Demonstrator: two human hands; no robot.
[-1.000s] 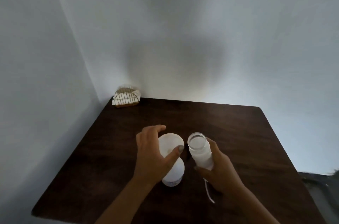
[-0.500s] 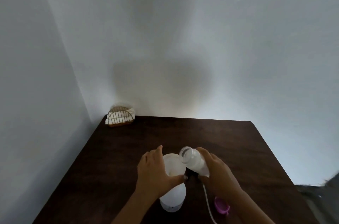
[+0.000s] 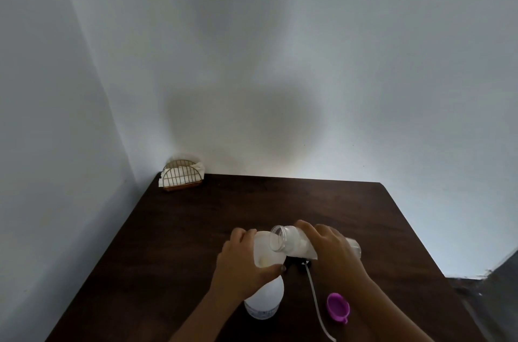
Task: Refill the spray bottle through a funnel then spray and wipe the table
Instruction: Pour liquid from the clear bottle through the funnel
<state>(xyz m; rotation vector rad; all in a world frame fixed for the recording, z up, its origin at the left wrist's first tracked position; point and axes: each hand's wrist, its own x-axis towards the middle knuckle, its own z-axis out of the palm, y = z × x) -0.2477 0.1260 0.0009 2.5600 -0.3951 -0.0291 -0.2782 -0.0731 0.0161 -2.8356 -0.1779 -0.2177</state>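
Observation:
A white spray bottle stands on the dark wooden table near the front edge, with a translucent white funnel in its neck. My left hand grips the funnel's rim. My right hand holds a clear refill bottle tipped almost flat, its open mouth over the funnel. The spray head's black part and its thin white tube lie on the table just right of the bottle. A purple cap lies near my right forearm.
A wire napkin holder with white napkins stands in the table's far left corner against the wall. White walls close the left and back sides. A dark object shows beyond the table's right edge.
My right hand has tipped the refill bottle from upright to nearly horizontal over the funnel. The view has shifted, bringing the purple cap into sight.

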